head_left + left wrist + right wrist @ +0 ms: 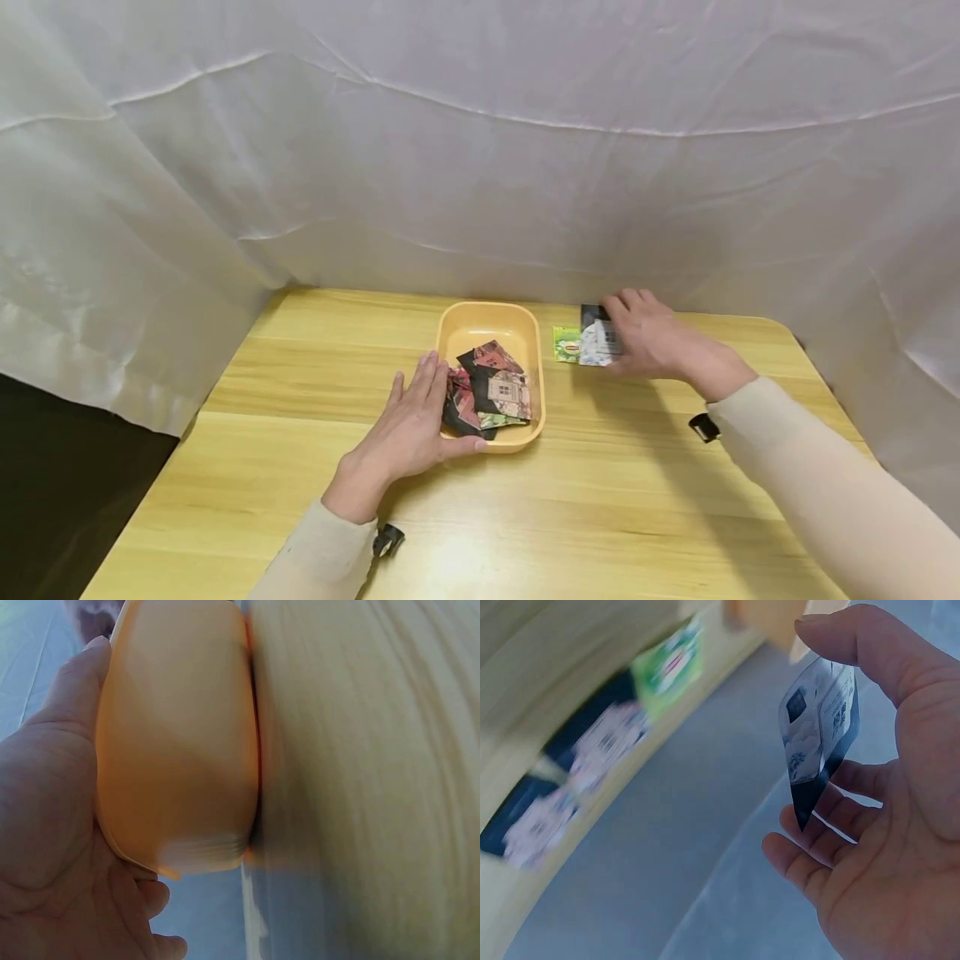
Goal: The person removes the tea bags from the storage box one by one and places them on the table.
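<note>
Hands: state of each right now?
Left hand: open, resting against the orange-yellow tray.
Right hand: closed, holding a black-and-white packet between thumb and fingers.

tray on table, sachets inside, other sachets to its right, cloth behind

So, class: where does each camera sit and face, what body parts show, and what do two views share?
Head: on the head, looking forward and down at the pale wooden table and orange rectangular tray; left hand, right hand and beige sleeves show.
Left wrist: on that wrist, looking past the palm at the tray's outer wall; left hand shows.
Right wrist: on that wrist, looking past the palm at a held black-and-white sachet; right hand shows.
Shared: head and right wrist both show the small green printed sachet.
</note>
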### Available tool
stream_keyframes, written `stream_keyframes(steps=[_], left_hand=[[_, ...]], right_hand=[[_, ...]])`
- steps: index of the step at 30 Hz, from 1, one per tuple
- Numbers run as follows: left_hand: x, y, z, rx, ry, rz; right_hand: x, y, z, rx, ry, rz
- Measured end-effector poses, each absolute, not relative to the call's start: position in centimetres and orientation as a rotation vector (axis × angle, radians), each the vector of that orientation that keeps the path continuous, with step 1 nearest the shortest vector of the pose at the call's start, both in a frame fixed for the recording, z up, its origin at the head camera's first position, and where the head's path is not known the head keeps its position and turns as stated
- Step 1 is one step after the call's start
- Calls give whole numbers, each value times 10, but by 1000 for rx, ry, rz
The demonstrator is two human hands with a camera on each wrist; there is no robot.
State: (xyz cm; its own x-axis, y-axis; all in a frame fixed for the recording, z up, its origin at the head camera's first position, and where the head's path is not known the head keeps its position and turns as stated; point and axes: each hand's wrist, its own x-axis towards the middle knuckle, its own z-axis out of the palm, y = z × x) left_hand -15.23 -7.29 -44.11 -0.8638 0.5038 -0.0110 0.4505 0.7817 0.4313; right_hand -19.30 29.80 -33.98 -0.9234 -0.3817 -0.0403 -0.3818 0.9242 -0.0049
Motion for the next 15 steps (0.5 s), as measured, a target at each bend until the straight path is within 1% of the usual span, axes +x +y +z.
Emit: stream_keyframes(steps=[15], left_hand=[[-151,-80,-443,758,2857,637]], right_hand=[[-204,414,-343,-261,2927,3]])
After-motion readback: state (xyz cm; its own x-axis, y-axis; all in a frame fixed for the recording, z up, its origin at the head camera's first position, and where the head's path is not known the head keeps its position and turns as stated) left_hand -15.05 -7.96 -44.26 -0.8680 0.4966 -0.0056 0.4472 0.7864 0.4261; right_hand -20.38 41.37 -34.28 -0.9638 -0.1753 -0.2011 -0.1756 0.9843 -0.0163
